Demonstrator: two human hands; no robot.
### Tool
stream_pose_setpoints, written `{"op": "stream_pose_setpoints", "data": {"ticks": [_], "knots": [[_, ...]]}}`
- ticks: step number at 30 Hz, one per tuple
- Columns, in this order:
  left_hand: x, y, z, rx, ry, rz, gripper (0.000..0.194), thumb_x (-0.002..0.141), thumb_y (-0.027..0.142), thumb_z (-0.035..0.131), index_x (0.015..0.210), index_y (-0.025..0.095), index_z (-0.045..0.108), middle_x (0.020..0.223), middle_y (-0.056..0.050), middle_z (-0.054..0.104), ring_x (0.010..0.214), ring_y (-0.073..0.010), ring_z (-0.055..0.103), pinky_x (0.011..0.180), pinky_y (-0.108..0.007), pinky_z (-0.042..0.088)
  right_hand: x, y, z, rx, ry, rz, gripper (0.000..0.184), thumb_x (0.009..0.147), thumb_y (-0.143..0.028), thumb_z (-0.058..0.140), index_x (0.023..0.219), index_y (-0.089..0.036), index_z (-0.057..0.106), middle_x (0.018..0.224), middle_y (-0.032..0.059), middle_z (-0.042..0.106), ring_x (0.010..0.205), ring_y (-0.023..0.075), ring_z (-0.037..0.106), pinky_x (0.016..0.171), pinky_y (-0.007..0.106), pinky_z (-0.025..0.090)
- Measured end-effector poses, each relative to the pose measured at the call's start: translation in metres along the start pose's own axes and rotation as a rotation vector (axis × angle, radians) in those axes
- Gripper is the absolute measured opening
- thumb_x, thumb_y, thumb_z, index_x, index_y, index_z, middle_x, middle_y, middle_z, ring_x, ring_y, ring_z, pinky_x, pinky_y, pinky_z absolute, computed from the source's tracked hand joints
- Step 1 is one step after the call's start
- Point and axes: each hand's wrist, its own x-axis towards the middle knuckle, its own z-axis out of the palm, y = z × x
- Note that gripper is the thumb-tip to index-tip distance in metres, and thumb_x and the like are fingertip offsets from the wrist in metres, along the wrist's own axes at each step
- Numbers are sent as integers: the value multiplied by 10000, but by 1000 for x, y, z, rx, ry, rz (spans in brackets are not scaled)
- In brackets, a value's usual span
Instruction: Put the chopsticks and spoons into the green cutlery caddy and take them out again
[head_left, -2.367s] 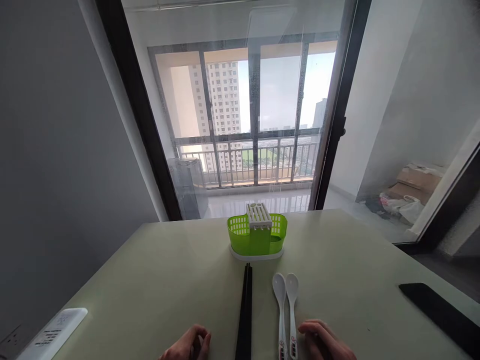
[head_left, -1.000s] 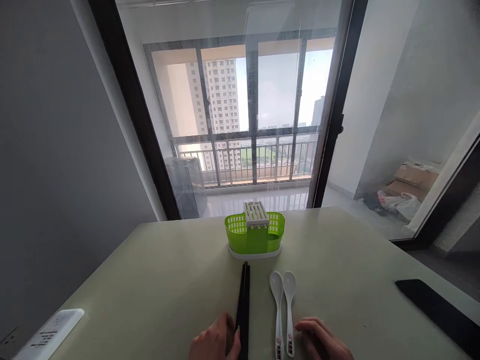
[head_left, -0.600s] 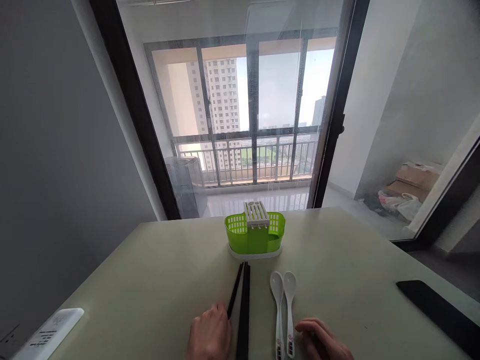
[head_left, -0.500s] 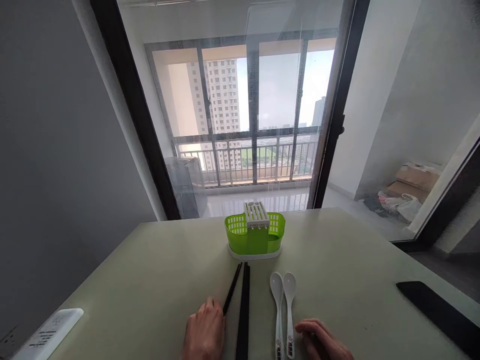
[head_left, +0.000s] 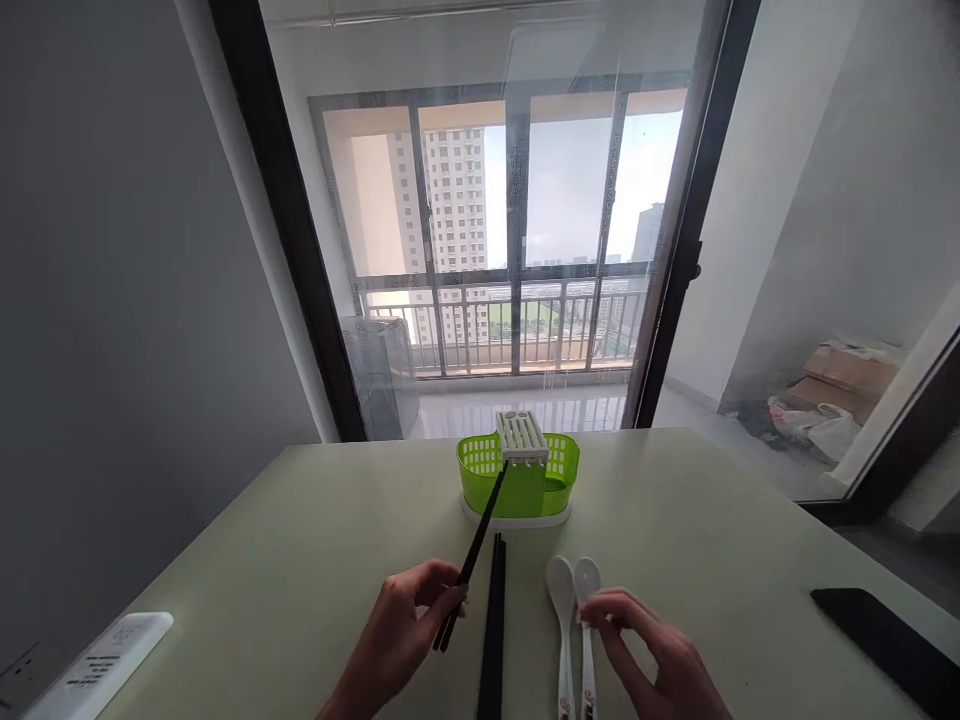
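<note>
My left hand is closed around a pair of black chopsticks, raised off the table and slanting away from me. Their far tips overlap the front of a green basket with a white slotted top; whether they touch it I cannot tell. More black chopsticks lie on the table between my hands. Two white spoons lie side by side: a left spoon and a right spoon. My right hand hovers at the right spoon's neck, fingers bent, thumb and forefinger slightly apart, apparently holding nothing.
The pale table ends at a glass door behind the basket. On the left edge lies a white power strip. A flat black object lies at the right. A cardboard box stands on the floor beyond.
My left hand has lifted the left pair of chopsticks off the table and tilted them up toward the basket. My right hand has moved forward and left, over the right spoon. The view shifted slightly.
</note>
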Motion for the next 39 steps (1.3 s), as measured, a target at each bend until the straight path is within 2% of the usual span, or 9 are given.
{"op": "stream_pose_setpoints", "data": {"ticks": [4,7,10,12,16,19,27,33,39], "knots": [[25,1,18,-186,74,146,272,892,449,636,939,187,692,876,-45,780,849,-201,734,829,-287,573,71,-42,-5,40,-124,23,290,1013,-447,483,1127,-255,667,1009,60,711,861,183,675,765,269,558],[43,-7,29,-234,110,200,267,894,443,643,940,185,695,847,-43,779,819,-201,735,817,-302,582,118,-55,5,77,-214,-5,433,957,-520,574,1270,-223,623,929,39,669,784,170,617,717,279,532],[51,-15,34,-279,113,216,268,889,438,656,944,180,699,851,-44,784,817,-202,737,831,-313,582,149,-54,16,145,-293,-16,450,941,-565,580,1178,-191,657,736,-29,559,646,129,498,599,247,434],[52,-18,35,-317,98,198,278,881,448,668,926,176,707,835,-43,782,810,-204,734,826,-316,582,161,-54,21,197,-328,-35,418,944,-590,559,981,-192,680,656,-57,466,597,108,417,548,235,362],[48,-21,32,-450,26,132,326,821,481,742,901,165,727,809,-47,779,788,-210,726,796,-329,584,172,-60,24,287,-390,-63,464,936,-608,559,742,-189,606,629,-61,409,591,91,372,532,222,323],[47,-21,28,-535,-45,85,380,775,504,786,898,145,762,792,-58,774,744,-214,715,761,-348,584,176,-67,23,324,-411,-34,484,927,-629,556,766,-180,633,585,-65,428,550,83,391,511,220,327],[42,-20,28,-626,-43,52,486,761,562,788,879,91,808,810,-121,772,623,-198,684,695,-347,563,180,-69,22,393,-401,-37,472,895,-640,611,745,-193,611,551,-60,525,492,84,458,504,226,377],[41,-17,28,-658,-121,41,459,762,563,790,775,104,783,730,-96,745,622,-185,665,656,-306,524,176,-67,23,412,-424,-19,472,897,-635,611,708,-206,559,548,-58,525,497,91,456,506,232,382],[40,-13,29,-641,-109,8,437,733,552,816,716,118,760,632,-60,704,575,-146,592,600,-265,450,176,-66,22,404,-464,-14,490,888,-646,614,680,-212,522,561,-54,527,511,91,452,506,233,370]]}}
